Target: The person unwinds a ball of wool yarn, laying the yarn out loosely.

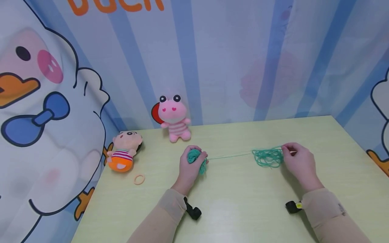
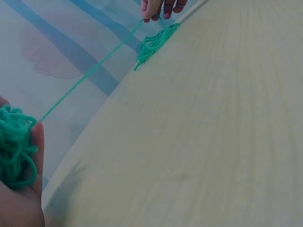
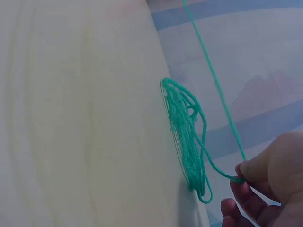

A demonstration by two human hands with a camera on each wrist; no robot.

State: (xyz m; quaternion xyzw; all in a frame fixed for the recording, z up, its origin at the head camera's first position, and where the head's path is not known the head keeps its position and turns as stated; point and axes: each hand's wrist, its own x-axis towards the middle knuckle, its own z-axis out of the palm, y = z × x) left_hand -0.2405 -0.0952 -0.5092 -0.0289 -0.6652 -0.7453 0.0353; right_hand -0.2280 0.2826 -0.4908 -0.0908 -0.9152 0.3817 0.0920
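My left hand [image 1: 189, 168] grips a wound bundle of green yarn [image 1: 194, 156], its fingers curled round it; loops of the bundle [image 2: 15, 146] show in the left wrist view. A single strand [image 2: 90, 72] runs taut from the bundle across to my right hand [image 1: 299, 165]. There the thumb and a finger pinch the strand, seen closely at the fingertips [image 3: 241, 172] in the right wrist view. Just left of the right hand a loose pile of the same yarn [image 1: 268, 158] lies on the table, joined to the pinched part by a slack length.
On the light wooden table [image 1: 240, 202], a pink plush toy [image 1: 175, 118] stands at the back. A doll [image 1: 124, 152] in orange shorts leans at the left, with a small peach-coloured ring [image 1: 139, 179] in front of it. A striped cloth [image 1: 225, 60] hangs behind the table.
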